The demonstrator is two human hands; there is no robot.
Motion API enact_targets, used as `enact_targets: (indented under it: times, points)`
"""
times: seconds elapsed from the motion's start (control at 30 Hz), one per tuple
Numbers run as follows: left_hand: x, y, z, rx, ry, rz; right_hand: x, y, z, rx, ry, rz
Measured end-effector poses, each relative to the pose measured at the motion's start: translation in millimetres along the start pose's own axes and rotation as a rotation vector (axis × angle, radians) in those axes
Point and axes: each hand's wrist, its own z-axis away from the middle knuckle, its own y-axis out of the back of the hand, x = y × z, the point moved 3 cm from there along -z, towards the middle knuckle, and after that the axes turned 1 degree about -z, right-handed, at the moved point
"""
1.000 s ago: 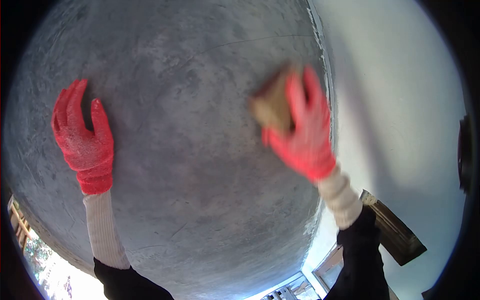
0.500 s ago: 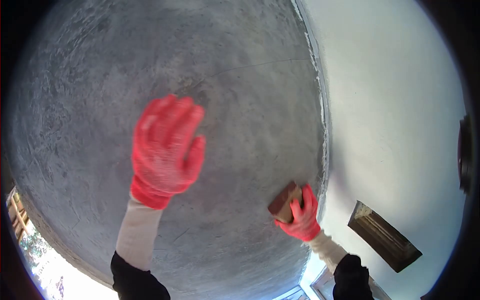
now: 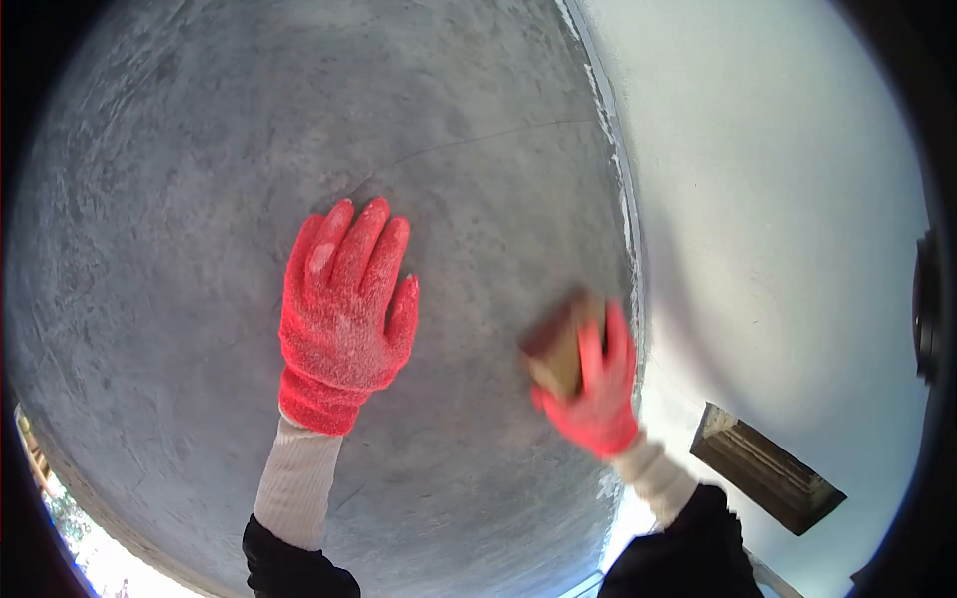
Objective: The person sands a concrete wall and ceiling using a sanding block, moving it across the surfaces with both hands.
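Observation:
My left hand (image 3: pixel 346 309), in a red work glove with pale dust on it, lies over the grey plastered surface (image 3: pixel 469 219). Its fingers are stretched out and slightly apart, with nothing in them. A brown and tan sanding block (image 3: pixel 560 349) is gripped by my right hand (image 3: pixel 595 394), also gloved in red, near the right border of the grey surface. Motion blurs the block and that hand's fingers. The block's far face, toward the surface, is hidden.
A ragged pale seam (image 3: pixel 620 169) separates the grey surface from a white wall (image 3: pixel 768 199). A dark rectangular recess (image 3: pixel 768 468) is in that wall at lower right. A thin crack (image 3: pixel 478 138) crosses the upper grey area. Bright daylight shows past the lower-left edge.
My right hand has moved up with the sanding block. My left hand has shifted slightly right and down, and its fingers now look sharper and more spread.

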Motion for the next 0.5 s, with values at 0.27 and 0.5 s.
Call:
enact_targets:
  times: [0.27,0.5]
  points:
    - [1,-3,0,-0.007,-0.012,-0.034,-17,14,-100,0.091,0.028,-0.017]
    - [1,-2,1,-0.010,0.000,0.000,-17,14,-175,0.264,-0.028,-0.063]
